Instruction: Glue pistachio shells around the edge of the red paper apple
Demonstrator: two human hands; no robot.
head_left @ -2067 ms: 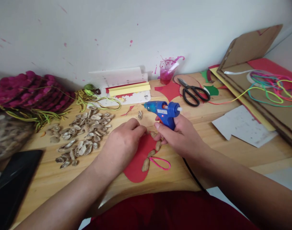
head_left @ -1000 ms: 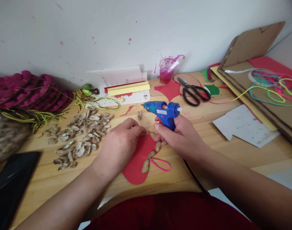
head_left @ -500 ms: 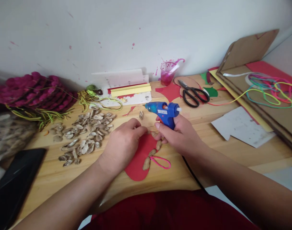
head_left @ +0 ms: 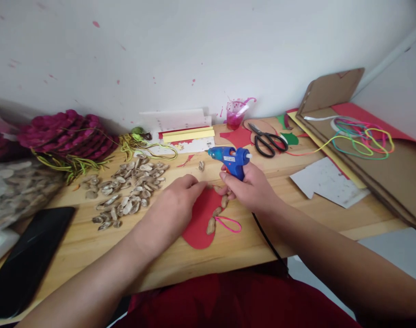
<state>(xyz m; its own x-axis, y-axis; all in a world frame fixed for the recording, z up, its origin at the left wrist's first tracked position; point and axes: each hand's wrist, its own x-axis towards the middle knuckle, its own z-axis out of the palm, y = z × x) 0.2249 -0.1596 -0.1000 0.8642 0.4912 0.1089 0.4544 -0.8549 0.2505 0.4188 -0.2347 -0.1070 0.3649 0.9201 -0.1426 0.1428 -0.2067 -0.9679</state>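
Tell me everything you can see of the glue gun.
The glue gun looks plastic: blue, with a translucent teal front, a white label and a whitish glue stick protruding behind. The right hand grips its handle, holding it over the wooden table, nozzle pointing left. A black cord trails below that hand.

I can't see part of the upper left side of the flat, rounded red shape (head_left: 201, 221), because the left grip (head_left: 175, 200) lies across it; what its fingertips pinch is hidden from me. The right grip (head_left: 252, 187) covers the handle of the blue plastic glue gun (head_left: 235, 169), whose small white label (head_left: 229, 159) I can't read. My view's left edge cuts off the clear plastic bag of brown shells (head_left: 19, 191), and I lose the thin black cord (head_left: 267, 237) near the dark red cloth (head_left: 242, 300).
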